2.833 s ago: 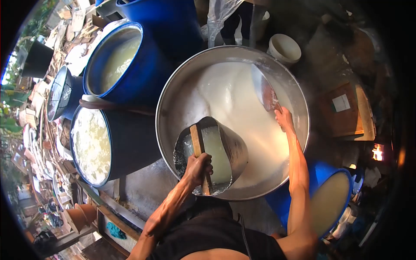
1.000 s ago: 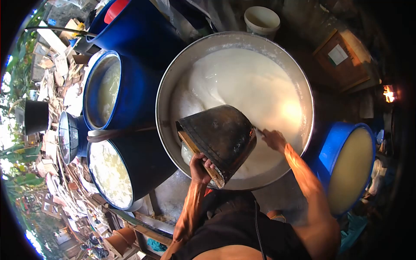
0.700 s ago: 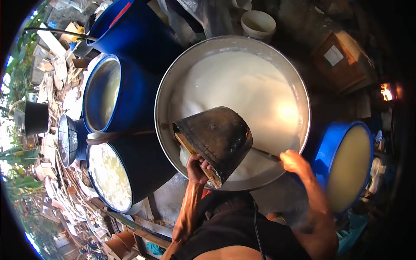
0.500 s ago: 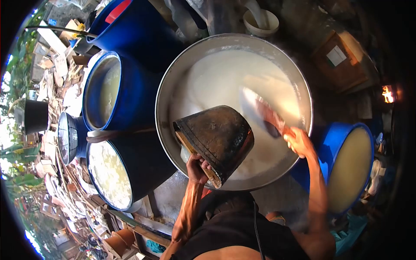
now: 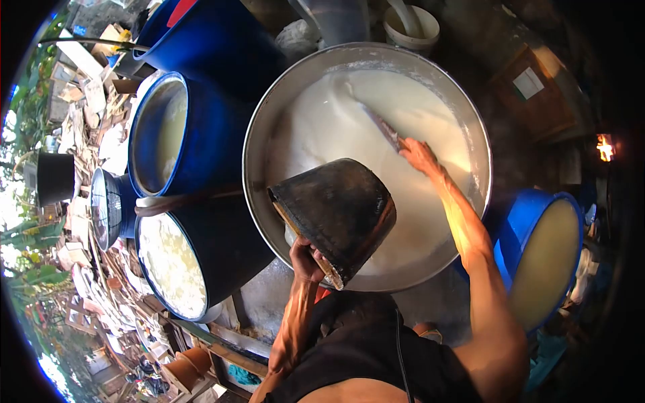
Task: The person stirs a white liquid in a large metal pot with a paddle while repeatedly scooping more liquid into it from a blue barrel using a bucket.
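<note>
A wide metal vat (image 5: 485, 161) holds milky white liquid (image 5: 302, 117). My left hand (image 5: 308, 260) is closed on a wooden bar across the mouth of a dark, scorched-looking bucket (image 5: 336, 215). The bucket lies tilted on its side over the near left part of the vat, its base pointing right. My right hand (image 5: 420, 158) reaches over the vat, wrapped round a flat paddle-like tool (image 5: 383, 126). The tool's far end is at the liquid, where ripples show. Its grip is hidden inside my fingers.
Blue barrels of pale liquid stand left (image 5: 160, 134) and right (image 5: 544, 255); a dark barrel (image 5: 228, 248) with frothy contents is nearer on the left. A white bucket (image 5: 435, 30) sits behind the vat. Flames (image 5: 605, 148) burn far right. Scrap wood (image 5: 87, 221) covers the left ground.
My right hand has swept the paddle-like tool left and away from me across the liquid. My left hand and the bucket have hardly moved.
</note>
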Demonstrator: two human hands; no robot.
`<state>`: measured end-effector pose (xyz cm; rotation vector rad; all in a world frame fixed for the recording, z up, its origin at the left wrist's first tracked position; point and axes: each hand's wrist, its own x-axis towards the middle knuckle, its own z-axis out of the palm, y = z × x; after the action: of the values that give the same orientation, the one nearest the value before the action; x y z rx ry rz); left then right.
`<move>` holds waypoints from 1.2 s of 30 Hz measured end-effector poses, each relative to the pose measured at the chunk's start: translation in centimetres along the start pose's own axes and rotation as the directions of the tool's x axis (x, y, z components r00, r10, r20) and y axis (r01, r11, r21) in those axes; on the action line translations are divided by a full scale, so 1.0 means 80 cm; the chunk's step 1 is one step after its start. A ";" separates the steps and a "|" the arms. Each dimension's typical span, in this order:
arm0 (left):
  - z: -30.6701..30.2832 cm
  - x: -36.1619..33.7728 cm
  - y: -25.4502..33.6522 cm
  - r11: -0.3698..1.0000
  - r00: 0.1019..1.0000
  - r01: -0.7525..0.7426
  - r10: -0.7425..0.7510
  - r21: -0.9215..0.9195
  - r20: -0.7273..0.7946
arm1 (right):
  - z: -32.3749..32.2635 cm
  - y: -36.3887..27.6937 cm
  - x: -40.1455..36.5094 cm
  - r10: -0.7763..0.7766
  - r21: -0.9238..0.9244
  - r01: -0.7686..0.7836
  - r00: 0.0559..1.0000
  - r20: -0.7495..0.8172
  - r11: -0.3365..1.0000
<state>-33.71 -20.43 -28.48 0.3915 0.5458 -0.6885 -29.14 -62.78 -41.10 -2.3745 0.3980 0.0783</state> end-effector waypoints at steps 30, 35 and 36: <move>-0.073 0.017 0.021 0.996 0.969 0.076 -0.065 -0.038 0.239 | -0.115 -0.014 -0.100 0.426 0.362 -0.365 0.899 -0.102 0.858; -0.068 0.014 0.021 0.998 0.986 0.048 -0.043 -0.033 0.162 | -0.075 0.014 -0.013 0.310 0.382 -0.264 0.949 -0.064 0.886; -0.067 0.013 0.021 0.998 0.986 0.043 -0.037 -0.035 0.160 | -0.063 0.019 -0.007 0.257 0.286 -0.234 0.965 -0.046 0.929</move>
<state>-33.70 -17.02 -33.07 0.2873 0.4155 -0.7398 -30.38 -67.03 -38.27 -2.0449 0.6999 0.0363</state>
